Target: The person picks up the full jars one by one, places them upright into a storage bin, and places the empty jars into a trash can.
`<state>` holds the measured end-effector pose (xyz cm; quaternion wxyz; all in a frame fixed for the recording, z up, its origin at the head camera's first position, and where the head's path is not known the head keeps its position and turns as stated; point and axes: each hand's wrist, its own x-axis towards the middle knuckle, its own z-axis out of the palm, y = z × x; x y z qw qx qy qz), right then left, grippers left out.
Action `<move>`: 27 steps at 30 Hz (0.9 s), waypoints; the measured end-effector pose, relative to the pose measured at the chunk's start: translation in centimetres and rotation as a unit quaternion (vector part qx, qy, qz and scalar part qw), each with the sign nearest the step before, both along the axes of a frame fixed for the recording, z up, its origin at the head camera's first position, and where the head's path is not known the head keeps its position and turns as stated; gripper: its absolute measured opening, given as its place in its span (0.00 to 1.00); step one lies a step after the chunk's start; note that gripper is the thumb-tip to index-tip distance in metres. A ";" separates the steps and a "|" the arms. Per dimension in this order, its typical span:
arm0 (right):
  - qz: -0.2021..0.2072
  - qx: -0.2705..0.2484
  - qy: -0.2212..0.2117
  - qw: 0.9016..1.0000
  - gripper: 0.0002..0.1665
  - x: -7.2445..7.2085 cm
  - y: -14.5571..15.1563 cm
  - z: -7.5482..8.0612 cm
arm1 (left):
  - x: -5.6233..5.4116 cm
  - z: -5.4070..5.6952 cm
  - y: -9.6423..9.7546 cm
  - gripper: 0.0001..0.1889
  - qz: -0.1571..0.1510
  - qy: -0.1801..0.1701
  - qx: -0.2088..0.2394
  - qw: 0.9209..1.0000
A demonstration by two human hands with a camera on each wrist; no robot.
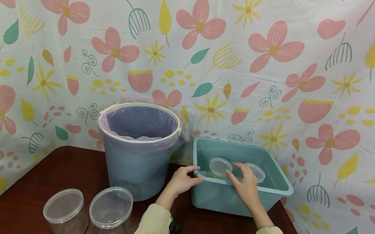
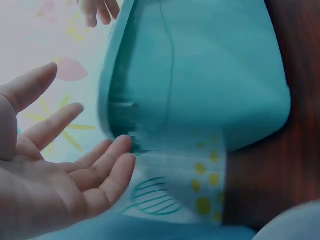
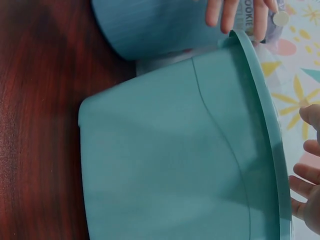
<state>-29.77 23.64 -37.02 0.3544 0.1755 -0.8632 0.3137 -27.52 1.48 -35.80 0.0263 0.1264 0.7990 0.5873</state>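
A teal plastic basin [image 1: 230, 199] stands on the right of the table. Inside it are two clear round-topped items, a left one [image 1: 218, 165] and a right one [image 1: 258, 171]; whether they are loose lids or lidded jars cannot be told. By the basin's left front corner is my left hand [image 1: 181, 180], fingers spread and holding nothing. My right hand [image 1: 246, 186] reaches over the front rim between the clear items, its thumb close to the left one; contact is unclear. In the right wrist view, the right fingers [image 3: 306, 172] are loosely bent beside the rim, with nothing seen in them.
A blue bucket [image 1: 135, 172] with a pale rim and translucent bag liner stands left of the basin. Two clear lidded jars, one at left [image 1: 68, 219] and one beside it [image 1: 110, 229], are at the front left of the dark wooden table [image 1: 28, 192]. Floral cloth [image 1: 212, 77] hangs behind.
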 end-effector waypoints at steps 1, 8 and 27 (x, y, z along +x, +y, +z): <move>0.001 -0.001 0.001 1.000 0.21 0.0 -0.1 0.0 | 0.4 0.2 -0.1 0.23 0.003 0.016 -0.019 1.000; 0.030 -0.006 0.005 1.000 0.19 0.2 -0.7 0.4 | 2.8 1.4 -0.8 0.23 0.050 0.098 -0.153 0.982; 0.068 -0.046 -0.017 0.996 0.21 0.2 -3.3 1.2 | 6.6 0.8 -3.1 0.20 0.052 0.147 -0.168 0.973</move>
